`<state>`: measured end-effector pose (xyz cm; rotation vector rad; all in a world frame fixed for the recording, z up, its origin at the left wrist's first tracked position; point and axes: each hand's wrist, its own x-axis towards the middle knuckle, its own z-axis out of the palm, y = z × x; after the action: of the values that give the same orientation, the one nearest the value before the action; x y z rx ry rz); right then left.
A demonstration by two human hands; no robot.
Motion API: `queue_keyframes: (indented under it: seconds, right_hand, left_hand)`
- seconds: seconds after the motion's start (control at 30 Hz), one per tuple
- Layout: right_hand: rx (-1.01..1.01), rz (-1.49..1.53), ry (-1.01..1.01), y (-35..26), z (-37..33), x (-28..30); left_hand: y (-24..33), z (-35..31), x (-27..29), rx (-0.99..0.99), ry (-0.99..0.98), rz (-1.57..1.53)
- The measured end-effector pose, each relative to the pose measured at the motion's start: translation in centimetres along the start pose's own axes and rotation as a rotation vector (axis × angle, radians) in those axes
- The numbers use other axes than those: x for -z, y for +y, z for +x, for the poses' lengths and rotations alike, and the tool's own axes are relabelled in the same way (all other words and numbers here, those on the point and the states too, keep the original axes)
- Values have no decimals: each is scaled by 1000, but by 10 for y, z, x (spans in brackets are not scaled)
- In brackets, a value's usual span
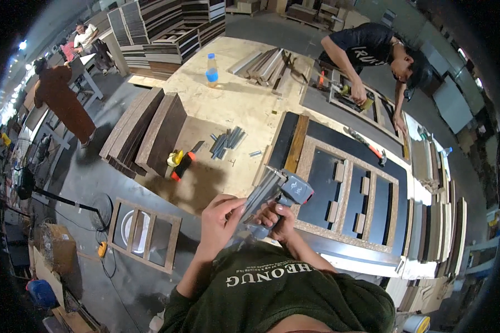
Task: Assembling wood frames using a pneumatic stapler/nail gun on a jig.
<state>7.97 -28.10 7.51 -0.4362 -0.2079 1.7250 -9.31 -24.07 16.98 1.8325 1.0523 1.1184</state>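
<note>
My right hand (276, 220) is wrapped round the handle of a grey nail gun (295, 188), held in front of my chest. My left hand (222, 217) is closed, its fingertips pressed together against the gun's long metal magazine (263, 190); whatever they pinch there is hidden. Several loose strips of staples or nails (226, 141) lie on the plywood table (197, 125) beyond my hands. Left of them are a yellow tape measure (175, 159) and a utility knife (186, 165) with an orange-and-black handle. Right of the gun, a chipboard frame (344, 186) rests on a dark panel.
A hammer (369, 146) lies on the far side of the dark panel. Across the table a co-worker (366, 50) bends over another frame. Stacked boards (144, 130) stand at left, near a water bottle (211, 71). A small wooden frame (144, 233) is low on the left.
</note>
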Motion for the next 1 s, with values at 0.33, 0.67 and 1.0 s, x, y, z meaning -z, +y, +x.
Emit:
queue_keyframes:
  seconds: [0.33, 0.67, 1.0]
  right_hand:
    - [129, -87, -20, -6, -3, -7]
    - [383, 46, 289, -40, 30, -58]
    - [344, 57, 330, -24, 22, -53]
  left_hand:
    - [11, 19, -6, -332, -86, 213]
    - [11, -13, -27, -405, -103, 642]
    - [-13, -4, -63, -444, -153, 804]
